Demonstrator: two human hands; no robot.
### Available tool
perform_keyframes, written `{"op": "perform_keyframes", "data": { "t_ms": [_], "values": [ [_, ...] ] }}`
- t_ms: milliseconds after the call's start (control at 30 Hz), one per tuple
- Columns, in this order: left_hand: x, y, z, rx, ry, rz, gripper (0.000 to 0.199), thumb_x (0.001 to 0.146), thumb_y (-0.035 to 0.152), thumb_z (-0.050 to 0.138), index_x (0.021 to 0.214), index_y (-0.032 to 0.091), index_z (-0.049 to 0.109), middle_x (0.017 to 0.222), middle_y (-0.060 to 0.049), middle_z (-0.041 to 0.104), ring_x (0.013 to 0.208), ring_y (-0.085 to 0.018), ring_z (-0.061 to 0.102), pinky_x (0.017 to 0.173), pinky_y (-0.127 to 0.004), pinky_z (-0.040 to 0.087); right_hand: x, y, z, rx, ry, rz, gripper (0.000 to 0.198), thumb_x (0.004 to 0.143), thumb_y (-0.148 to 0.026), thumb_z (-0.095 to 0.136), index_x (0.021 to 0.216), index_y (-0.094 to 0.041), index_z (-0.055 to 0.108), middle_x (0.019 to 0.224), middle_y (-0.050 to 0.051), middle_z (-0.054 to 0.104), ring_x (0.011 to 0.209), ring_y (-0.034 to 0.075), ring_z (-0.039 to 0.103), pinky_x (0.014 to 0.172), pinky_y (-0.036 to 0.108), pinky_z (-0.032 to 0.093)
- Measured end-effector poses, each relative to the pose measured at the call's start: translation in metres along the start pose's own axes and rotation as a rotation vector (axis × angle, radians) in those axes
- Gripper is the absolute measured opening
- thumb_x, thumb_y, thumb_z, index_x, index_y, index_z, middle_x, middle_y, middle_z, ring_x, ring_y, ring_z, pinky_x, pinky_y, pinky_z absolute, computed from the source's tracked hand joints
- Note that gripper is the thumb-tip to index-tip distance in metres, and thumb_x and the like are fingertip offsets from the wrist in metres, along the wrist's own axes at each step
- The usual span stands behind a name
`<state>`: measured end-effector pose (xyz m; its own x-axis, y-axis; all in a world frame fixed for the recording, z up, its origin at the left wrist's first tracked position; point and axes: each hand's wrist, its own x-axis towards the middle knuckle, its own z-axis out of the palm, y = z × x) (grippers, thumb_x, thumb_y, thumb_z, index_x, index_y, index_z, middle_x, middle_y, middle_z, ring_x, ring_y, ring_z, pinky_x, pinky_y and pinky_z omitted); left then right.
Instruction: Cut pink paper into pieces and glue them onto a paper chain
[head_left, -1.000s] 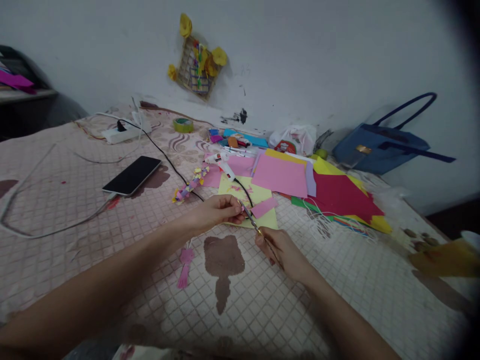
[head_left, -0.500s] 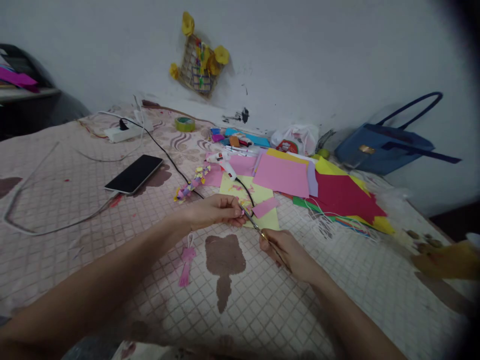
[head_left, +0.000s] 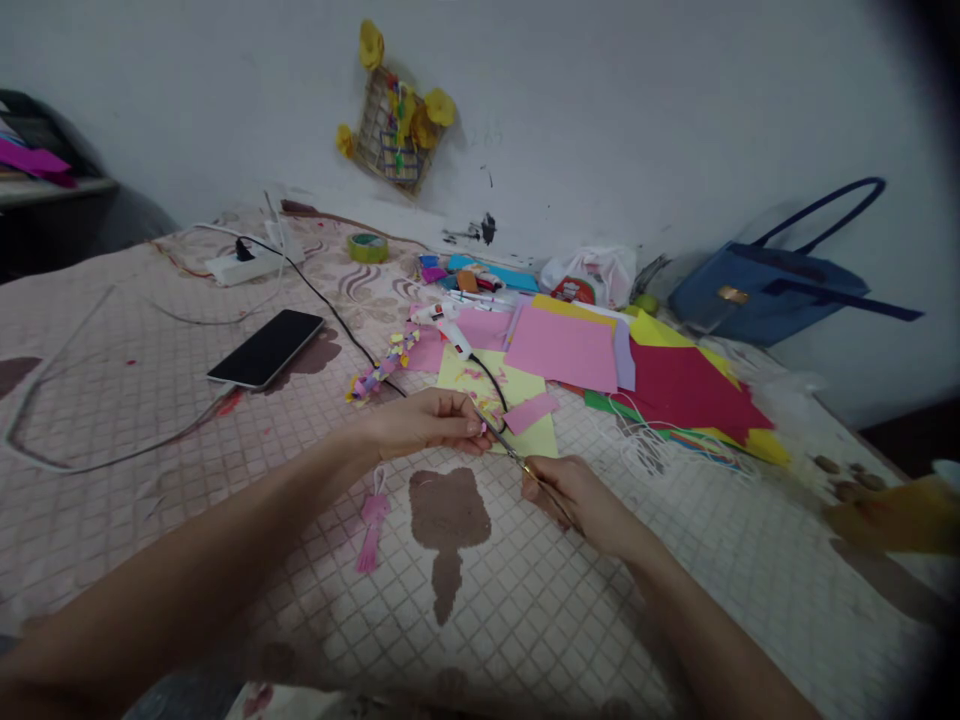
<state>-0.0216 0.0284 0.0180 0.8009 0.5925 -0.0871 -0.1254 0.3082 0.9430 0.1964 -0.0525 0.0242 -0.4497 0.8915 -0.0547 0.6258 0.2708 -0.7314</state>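
Note:
My right hand (head_left: 571, 492) is wrapped round the handles of a pair of scissors (head_left: 508, 447), whose blades point up and left toward my other hand. My left hand (head_left: 431, 420) pinches a tiny pink piece of paper (head_left: 484, 428), mostly hidden by the fingers, right against the blades. Under and beyond the fingertips lies a pale yellow sheet (head_left: 536, 440) scattered with pink and yellow scraps. A pink paper strip (head_left: 531, 412) rests on that sheet. Nearer me, a pink tassel charm (head_left: 372, 520) with a loop lies on the quilted cloth.
A white glue gun (head_left: 453, 332) with a black cord lies behind my hands, beside a decorated paper stick (head_left: 384, 370). Coloured sheets (head_left: 566, 350) and white string (head_left: 645, 450) are to the right. A tablet (head_left: 266, 348) charges at left. A blue bag (head_left: 772, 290) leans on the wall.
Both hands keep almost the same place. The scissor blades reach slightly further up and left past the left fingertips. The whole view has shifted very slightly.

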Motion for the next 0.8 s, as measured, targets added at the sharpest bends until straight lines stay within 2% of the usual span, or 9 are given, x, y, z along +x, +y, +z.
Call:
{"op": "perform_keyframes", "data": {
  "t_ms": [267,567,800],
  "values": [
    [0.001,-0.001,0.005,-0.041,0.043,0.034,0.013,0.075,0.020,0.064,0.075,0.012,0.054,0.085,-0.005,0.064,0.078,-0.011,0.062,0.075,-0.026,0.047,-0.002,-0.004,-0.003,0.037,-0.056,-0.027,0.046,0.086,-0.057,0.029,0.062,-0.018,0.039,0.054,-0.002,0.042,0.049,0.009,0.035,0.044,0.022,0.026],
    [0.003,-0.004,0.012,-0.031,0.125,0.052,0.016,0.074,0.023,0.065,0.075,0.012,0.053,0.082,-0.003,0.063,0.071,-0.008,0.059,0.071,-0.023,0.045,0.001,-0.006,-0.001,-0.036,0.009,-0.018,0.039,0.087,-0.045,0.036,0.057,-0.019,0.037,0.049,-0.004,0.039,0.047,0.009,0.033,0.044,0.022,0.025],
    [0.002,-0.004,0.014,-0.004,0.119,0.073,0.014,0.076,0.021,0.063,0.076,0.013,0.052,0.081,-0.003,0.061,0.071,-0.008,0.058,0.070,-0.022,0.044,0.001,-0.004,0.000,-0.032,0.020,-0.012,0.041,0.087,-0.047,0.035,0.057,-0.019,0.036,0.047,-0.004,0.040,0.046,0.009,0.035,0.045,0.022,0.026]
  ]
}}
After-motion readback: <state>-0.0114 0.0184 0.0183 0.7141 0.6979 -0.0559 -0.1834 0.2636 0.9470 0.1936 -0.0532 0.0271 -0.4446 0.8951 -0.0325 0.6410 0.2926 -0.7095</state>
